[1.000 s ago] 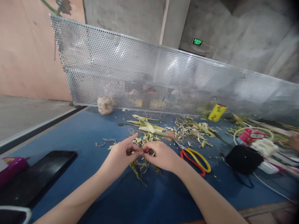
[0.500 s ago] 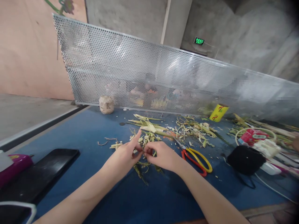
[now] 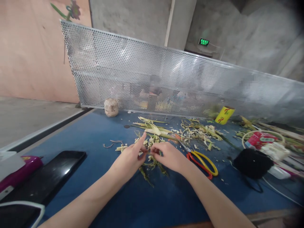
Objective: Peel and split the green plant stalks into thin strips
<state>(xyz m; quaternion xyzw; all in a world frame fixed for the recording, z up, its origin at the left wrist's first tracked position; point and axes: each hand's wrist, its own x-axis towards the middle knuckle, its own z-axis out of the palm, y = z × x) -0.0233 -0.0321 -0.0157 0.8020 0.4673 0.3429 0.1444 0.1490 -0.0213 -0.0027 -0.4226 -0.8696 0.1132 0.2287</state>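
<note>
My left hand (image 3: 130, 159) hovers over a bundle of plant bits, thumb and fingertips brought together and one finger pointing up. Facing it, my right hand (image 3: 169, 155) is also curled in a pinch, a small gap between the two. Whatever is between the fingertips is too small to make out. Around and under my hands lie pale green buds and shreds (image 3: 155, 139), with darker stems (image 3: 146, 177) sticking out towards me. Beyond them rest long pale leaf strips (image 3: 153, 128). Scissors (image 3: 206, 162) with one red and one yellow handle lie right of my right hand.
A perforated metal screen (image 3: 142, 63) borders the blue table (image 3: 104, 129) at the back. Near it stand a wrapped cylinder (image 3: 111, 107) and a yellow roll (image 3: 224, 115). More plant scraps (image 3: 201, 131), a black pouch (image 3: 253, 163) and a cable lie right; a phone (image 3: 57, 172) lies left.
The view has shifted slightly, so everything sits a little further right. My fingertips, close together before, are now slightly apart, both hands still pinched over the plant bits.
</note>
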